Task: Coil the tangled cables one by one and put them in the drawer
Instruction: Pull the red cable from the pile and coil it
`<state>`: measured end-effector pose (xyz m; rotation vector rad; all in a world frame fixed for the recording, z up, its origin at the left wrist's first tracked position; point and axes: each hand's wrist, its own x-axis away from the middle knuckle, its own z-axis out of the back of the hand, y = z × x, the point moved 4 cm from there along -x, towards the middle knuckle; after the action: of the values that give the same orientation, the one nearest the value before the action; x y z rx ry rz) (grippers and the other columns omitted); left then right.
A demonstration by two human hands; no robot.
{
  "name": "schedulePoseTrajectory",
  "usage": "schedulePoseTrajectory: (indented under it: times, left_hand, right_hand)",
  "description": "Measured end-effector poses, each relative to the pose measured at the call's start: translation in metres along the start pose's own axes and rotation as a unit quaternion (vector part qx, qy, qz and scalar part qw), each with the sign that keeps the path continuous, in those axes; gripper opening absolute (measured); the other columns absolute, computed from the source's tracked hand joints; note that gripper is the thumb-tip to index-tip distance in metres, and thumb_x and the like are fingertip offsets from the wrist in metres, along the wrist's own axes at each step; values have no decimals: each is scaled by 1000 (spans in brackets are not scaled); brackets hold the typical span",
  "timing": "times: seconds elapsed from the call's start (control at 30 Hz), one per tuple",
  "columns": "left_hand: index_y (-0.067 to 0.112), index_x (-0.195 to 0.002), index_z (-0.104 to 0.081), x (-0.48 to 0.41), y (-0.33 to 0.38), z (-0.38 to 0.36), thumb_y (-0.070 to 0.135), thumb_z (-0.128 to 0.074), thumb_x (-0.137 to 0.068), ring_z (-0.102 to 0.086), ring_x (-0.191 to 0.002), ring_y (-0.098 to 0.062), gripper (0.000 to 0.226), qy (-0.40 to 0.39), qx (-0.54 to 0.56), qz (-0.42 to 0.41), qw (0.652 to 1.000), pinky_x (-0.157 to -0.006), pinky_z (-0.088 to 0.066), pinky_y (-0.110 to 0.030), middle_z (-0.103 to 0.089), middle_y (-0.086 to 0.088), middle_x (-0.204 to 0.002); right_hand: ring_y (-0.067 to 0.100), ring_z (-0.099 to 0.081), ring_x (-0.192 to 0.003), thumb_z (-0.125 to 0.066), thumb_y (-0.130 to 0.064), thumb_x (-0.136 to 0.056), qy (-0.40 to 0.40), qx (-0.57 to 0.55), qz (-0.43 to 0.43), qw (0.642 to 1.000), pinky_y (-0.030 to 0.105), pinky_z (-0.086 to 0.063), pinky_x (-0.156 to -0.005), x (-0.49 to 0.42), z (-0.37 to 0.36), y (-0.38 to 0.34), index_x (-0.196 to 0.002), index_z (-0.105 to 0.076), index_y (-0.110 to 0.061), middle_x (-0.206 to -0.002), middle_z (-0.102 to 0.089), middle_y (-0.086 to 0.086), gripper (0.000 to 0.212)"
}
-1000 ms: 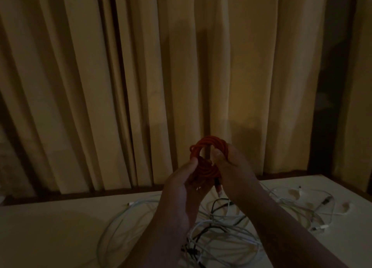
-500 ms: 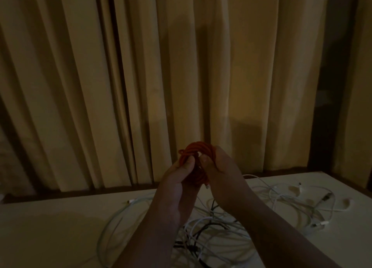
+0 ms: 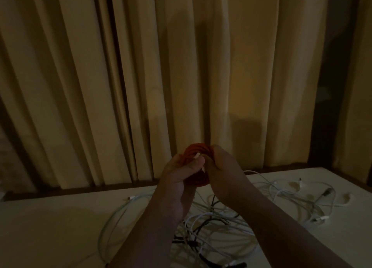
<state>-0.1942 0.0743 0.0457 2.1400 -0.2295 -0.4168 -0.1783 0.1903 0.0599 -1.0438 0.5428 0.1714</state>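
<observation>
**Orange coil closed up, loose end being tucked**

From where I stand, the orange-red coiled cable [image 3: 196, 149] is no longer the open ring it was a second ago. The two hands have drawn together and the loops are now squeezed between them, turned nearly edge-on, raised above the pale flat desk [image 3: 50, 217]. The left hand [image 3: 181, 174] curls around the near side, its thumb pressing a white plug tip [image 3: 198, 155] against the loops. The right hand [image 3: 225, 172] wraps its fingers around the other side. Both are clamped on the coil.

That looks to me like the winding is finished and the end is being secured. The tangle of white and black cables [image 3: 211, 229] lies on the desk beneath the forearms, unsorted. No drawer is in sight, so stowing is yet to come.
</observation>
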Motion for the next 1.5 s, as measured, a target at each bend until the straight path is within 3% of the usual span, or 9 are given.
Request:
schedulePoseTrajectory:
  times: [0.17,0.3,0.5,0.7,0.87,0.97,1.17,1.37,1.5]
  left_hand:
    - [12,-123,-58,0,-2,1,-8,-64,-83,-69,-96,-36,45,85,-35,-9,996,-62,-59,-35,-67,-23,-117]
    - [22,-113,-55,-3,-7,6,-3,-65,-84,-68,-98,-32,39,154,-125,-69,978,-71,-62,-41,-65,-16,-114]
    - [31,-103,-65,6,5,7,28,-78,-79,-62,-83,-3,28,230,-380,-172,879,-61,-49,-18,-64,7,-102]
    - [37,-75,-67,8,21,-3,26,-74,-84,-68,-72,-14,15,127,-506,-186,833,-65,-60,-40,-74,3,-77]
    - [33,-84,-72,9,34,-3,18,-72,-84,-58,-62,0,15,82,-547,-174,815,-60,-52,-20,-58,20,-65]
    - [17,-59,-60,5,40,6,14,-71,-83,-46,-49,-8,27,48,-576,-152,802,-51,-41,-21,-51,1,-52]
    - [9,-99,-77,-3,36,16,3,-64,-93,-72,-96,-33,16,-2,-385,-13,923,-93,-57,-48,-76,-19,-96]
    - [5,-114,-71,-3,28,11,-3,-48,-98,-52,-56,-16,29,36,-257,-11,966,-56,-48,-29,-55,-13,-72]
    - [33,-93,-78,-5,23,6,23,-52,-102,-49,-63,-24,29,68,-321,-74,942,-60,-39,-36,-52,-13,-72]
  right_hand:
    - [14,-65,-91,-45,-27,-105,27,32,-8,999,44,-58,-83,-2,2,3,-111,-58,-18,-100,-66,1,17]
    - [16,-63,-92,-45,-28,-106,38,59,-21,997,44,-56,-85,-2,2,4,-111,-57,-17,-100,-63,2,17]
    - [13,-59,-86,-45,-31,-105,61,109,8,992,37,-55,-77,1,3,-1,-106,-53,-18,-98,-58,-1,16]
    - [12,-48,-87,-42,-31,-106,51,175,3,983,32,-42,-75,1,9,1,-99,-42,-23,-89,-38,-13,11]
    - [5,-44,-80,-41,-31,-107,41,175,10,984,28,-37,-73,-1,9,1,-99,-39,-25,-88,-37,-16,10]
    - [5,-42,-81,-41,-31,-106,37,194,31,980,28,-38,-74,-1,7,1,-101,-41,-25,-91,-40,-12,8]
    - [11,-49,-91,-42,-30,-106,32,212,50,975,32,-47,-79,-2,14,0,-109,-47,-21,-103,-47,-6,11]
    - [2,-53,-85,-46,-28,-106,70,109,3,992,16,-38,-62,-9,28,10,-105,-47,-27,-97,-53,-8,2]
    - [17,-68,-93,-45,-29,-106,44,-82,-13,996,25,-58,-67,-8,21,12,-112,-56,-22,-104,-64,4,15]
